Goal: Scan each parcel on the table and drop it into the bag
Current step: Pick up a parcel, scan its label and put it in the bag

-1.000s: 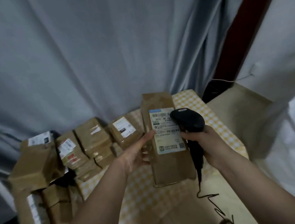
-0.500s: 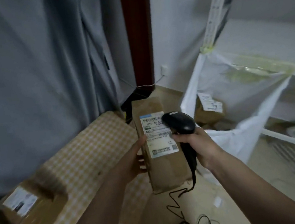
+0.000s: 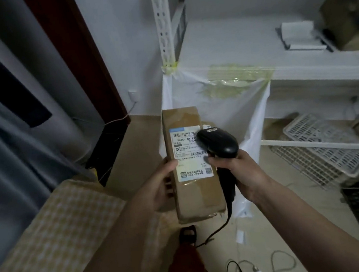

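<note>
Left hand (image 3: 158,188) round parcel (image 3: 191,163); right hand (image 3: 241,171) round scanner (image 3: 217,142)

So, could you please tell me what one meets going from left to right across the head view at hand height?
checked tablecloth → left hand → parcel → scanner → right hand → white wire rack

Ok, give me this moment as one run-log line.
left hand: holds parcel | right hand: holds scanner over label | bag: open behind parcel | parcel not dropped
</note>
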Motion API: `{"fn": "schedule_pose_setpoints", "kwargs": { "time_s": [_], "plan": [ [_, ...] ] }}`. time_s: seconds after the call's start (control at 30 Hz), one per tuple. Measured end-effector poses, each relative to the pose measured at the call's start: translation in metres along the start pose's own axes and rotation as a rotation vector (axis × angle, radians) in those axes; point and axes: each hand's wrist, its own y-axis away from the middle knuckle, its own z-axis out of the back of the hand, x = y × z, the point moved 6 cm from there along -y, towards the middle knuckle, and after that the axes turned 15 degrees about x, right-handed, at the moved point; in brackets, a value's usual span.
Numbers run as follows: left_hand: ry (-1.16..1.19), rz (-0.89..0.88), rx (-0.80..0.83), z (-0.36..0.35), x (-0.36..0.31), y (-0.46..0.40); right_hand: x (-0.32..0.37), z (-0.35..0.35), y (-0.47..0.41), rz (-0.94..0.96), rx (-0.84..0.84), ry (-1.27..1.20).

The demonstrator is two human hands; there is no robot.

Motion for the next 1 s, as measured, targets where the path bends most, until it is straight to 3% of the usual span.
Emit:
{"fn": "schedule_pose_setpoints", "kwargs": {
  "time_s": [0.27,0.37,0.57,0.73,0.83,1.0],
  "plan": [
    [-0.066,0.036,0.028,0.014,-0.104,-0.155,0.057,0.065,-0.097,0.097,-0.212,-0.051],
    [-0.245,0.032,0.055,0.013,-0.120,-0.209,0.059,0.083,-0.138,0.071,-0.270,-0.052],
    [-0.552,0.139,0.077,0.020,-0.085,-0.275,0.016,0.117,-0.186,-0.059,-0.331,-0.124],
    [-0.531,0.236,0.178,0.001,-0.043,-0.315,-0.004,0.157,-0.192,-0.115,-0.415,-0.127],
    [-0.539,0.325,0.152,-0.003,-0.028,-0.336,-0.007,0.175,-0.193,-0.159,-0.467,-0.107],
    [-0.455,0.342,0.214,-0.005,-0.017,-0.358,-0.018,0.190,-0.191,-0.155,-0.538,-0.111]
  ]
}}
